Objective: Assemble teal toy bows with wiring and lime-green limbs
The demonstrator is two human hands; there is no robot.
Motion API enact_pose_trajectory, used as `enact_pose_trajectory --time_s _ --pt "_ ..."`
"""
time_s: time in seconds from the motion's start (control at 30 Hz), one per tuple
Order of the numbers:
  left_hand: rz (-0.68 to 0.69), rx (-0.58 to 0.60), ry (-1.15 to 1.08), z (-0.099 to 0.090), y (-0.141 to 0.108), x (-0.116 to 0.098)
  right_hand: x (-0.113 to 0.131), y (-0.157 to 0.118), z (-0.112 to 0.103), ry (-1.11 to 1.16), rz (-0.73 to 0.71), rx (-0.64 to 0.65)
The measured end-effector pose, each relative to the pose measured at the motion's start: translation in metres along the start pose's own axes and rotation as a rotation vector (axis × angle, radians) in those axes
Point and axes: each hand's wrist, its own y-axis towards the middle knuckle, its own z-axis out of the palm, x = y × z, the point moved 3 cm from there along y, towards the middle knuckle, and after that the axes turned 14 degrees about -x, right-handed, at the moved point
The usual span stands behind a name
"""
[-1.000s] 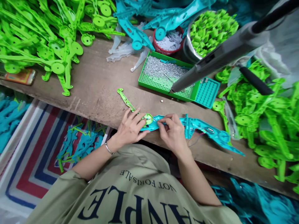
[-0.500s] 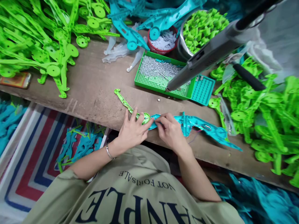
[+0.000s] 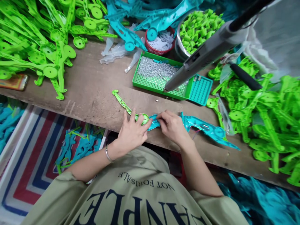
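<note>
Head view: on the worktop (image 3: 91, 81), left hand (image 3: 131, 132) spreads across green arm (image 3: 122, 102); right hand (image 3: 173, 128), grip narrow, contents hidden, touches blue shell (image 3: 197, 121). Slack left pressure could let the arm shift.

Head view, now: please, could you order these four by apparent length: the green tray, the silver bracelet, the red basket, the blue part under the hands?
1. Blue part, partly covered
2. Green tray
3. Red basket
4. Silver bracelet

The gaps look clear.
</note>
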Motion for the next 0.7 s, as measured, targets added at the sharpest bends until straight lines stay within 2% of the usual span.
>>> enact_pose_trajectory --time_s 0.2,0.4,0.57,0.7 --pt "-0.029 -0.009 -0.003 0.001 0.0 -0.002 0.0 0.003 -0.001 -0.098 -0.015 0.081" --pt "-0.021 -0.034 0.003 0.001 -0.001 -0.002 0.0 0.006 -0.002 -0.225 -0.106 0.178" --pt "0.007 -0.018 0.018 0.0 -0.001 0.0 -0.007 0.006 -0.008 -0.175 -0.122 0.126" --pt "0.014 -0.014 0.021 0.002 -0.001 0.0 -0.016 0.002 -0.017 -0.126 -0.073 0.063"
